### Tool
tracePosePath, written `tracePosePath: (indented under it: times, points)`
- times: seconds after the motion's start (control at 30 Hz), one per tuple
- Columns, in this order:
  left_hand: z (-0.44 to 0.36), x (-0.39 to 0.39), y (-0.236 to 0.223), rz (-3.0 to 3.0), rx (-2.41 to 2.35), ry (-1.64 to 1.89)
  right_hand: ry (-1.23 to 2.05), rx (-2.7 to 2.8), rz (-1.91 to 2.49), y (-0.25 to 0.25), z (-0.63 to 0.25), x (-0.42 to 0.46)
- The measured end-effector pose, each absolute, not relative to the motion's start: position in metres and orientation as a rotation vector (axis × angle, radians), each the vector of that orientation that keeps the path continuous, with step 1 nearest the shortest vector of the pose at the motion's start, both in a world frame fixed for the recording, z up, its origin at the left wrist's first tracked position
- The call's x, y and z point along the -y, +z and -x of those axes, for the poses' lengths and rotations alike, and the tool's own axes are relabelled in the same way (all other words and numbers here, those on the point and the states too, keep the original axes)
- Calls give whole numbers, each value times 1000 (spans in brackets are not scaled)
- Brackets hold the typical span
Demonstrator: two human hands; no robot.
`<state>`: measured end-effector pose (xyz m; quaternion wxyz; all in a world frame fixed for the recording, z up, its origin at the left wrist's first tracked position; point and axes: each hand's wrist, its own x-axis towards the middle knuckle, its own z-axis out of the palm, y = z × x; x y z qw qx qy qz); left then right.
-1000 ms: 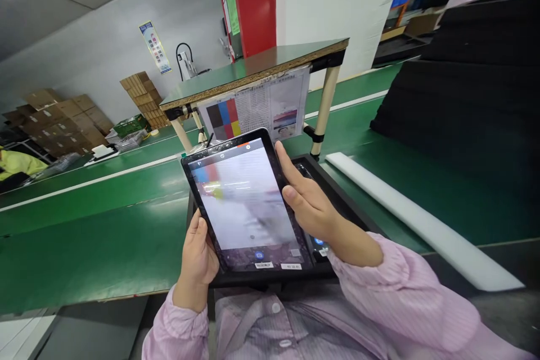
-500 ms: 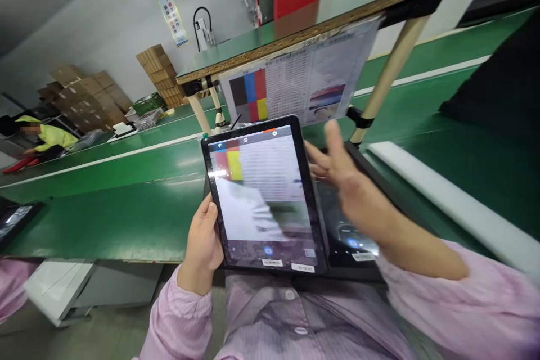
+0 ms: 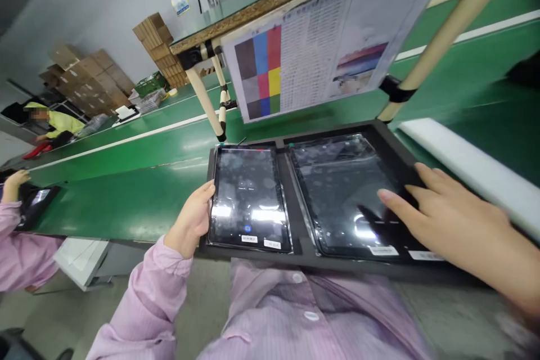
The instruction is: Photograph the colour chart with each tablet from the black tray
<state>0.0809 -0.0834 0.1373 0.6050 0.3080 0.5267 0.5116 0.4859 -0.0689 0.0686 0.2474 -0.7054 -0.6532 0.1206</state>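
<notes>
Two tablets lie side by side in a black tray (image 3: 297, 208) in front of me. My left hand (image 3: 192, 218) grips the left edge of the left tablet (image 3: 248, 194), thumb along its rim; its other fingers are mostly hidden. That tablet's screen is dark, with a small blue icon and two white labels near the bottom. Over the right side of the right tablet (image 3: 337, 180), my right hand (image 3: 459, 216) is open, fingers spread and thumb pointing left. I cannot tell whether it touches the glass. The right tablet's screen is dark too.
A printed colour chart (image 3: 307, 50) hangs under a raised shelf on tan pipe legs (image 3: 206, 101). A white foam strip (image 3: 468, 166) lies to the right on the green bench (image 3: 126, 197). Co-workers sit at the left, one with a hand (image 3: 17, 178) by another black tray. Cartons (image 3: 90, 76) stand behind.
The left tablet, held up and tilted with a live camera picture, is now lowered into the tray, its screen dark. My right hand has moved right and down. The view has shifted.
</notes>
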Motion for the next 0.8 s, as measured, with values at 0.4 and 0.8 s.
tracePosePath:
  times: [0.4, 0.8]
  points:
    - [-113, 143, 156, -1571, -1371, 1302, 1259, 992, 1494, 128, -455, 79]
    - [-191, 140, 138, -1581, -1105, 1300, 1041, 1104, 830, 143, -413, 101]
